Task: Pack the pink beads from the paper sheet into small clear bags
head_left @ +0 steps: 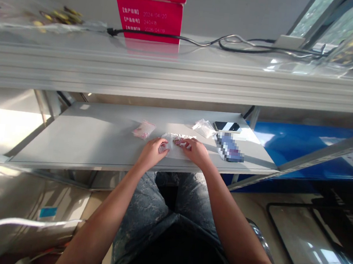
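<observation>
Both hands rest on a small clear plastic bag (175,145) with reddish pieces inside, lying near the front edge of a grey table (100,140). My left hand (153,151) pinches the bag's left end with curled fingers. My right hand (196,150) presses and grips the bag's right side, fingers bent over it. A second small bag with pink contents (144,129) lies just left of and behind the hands.
A crumpled clear bag (204,128), a dark phone (226,126) and a blurred-out flat item (229,147) lie at the table's right. A shelf above carries a red box (150,18), black and grey cables (236,43) and plastic bags. Blue surface (301,145) at the right.
</observation>
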Demonstrator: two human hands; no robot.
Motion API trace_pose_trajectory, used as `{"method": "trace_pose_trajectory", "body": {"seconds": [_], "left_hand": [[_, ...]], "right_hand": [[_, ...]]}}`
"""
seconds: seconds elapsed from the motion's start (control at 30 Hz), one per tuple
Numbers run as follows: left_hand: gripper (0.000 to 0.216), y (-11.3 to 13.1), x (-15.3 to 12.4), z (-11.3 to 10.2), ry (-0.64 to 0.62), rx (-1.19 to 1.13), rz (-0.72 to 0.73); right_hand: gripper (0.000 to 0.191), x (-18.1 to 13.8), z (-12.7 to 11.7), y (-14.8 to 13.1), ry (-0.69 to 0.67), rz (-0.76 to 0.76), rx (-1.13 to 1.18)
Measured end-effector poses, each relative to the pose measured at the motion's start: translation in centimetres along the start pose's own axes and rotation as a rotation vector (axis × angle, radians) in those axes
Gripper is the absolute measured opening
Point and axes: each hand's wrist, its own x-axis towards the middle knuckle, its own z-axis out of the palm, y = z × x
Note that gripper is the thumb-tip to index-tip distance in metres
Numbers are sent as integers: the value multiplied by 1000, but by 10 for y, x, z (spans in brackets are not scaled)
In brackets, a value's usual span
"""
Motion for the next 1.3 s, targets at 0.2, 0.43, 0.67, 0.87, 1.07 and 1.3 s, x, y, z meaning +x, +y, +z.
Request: {"method": "trace_pose_trajectory", "body": {"seconds": [0.2, 0.43, 0.67, 0.87, 1.07, 1.3], "left_hand": [[24, -1, 1, 0, -5, -20, 14], [23, 0, 0, -2, -16, 6, 15], [22, -2, 0, 0, -13, 10, 8], [23, 0, 0, 0, -13, 9, 5], [24, 0, -1, -1, -4, 18, 8], [23, -3, 0, -2, -20, -11, 19]], "right_hand": [[18, 0, 1, 0, -2, 30, -52], [8, -3, 1, 1, 44, 33, 46], [11, -6, 1, 6, 197, 108, 261], [19, -10, -3, 5, 316, 157, 453], [32, -4, 10, -25, 444, 295, 709], [30, -10, 12, -56, 187, 138, 567]]}}
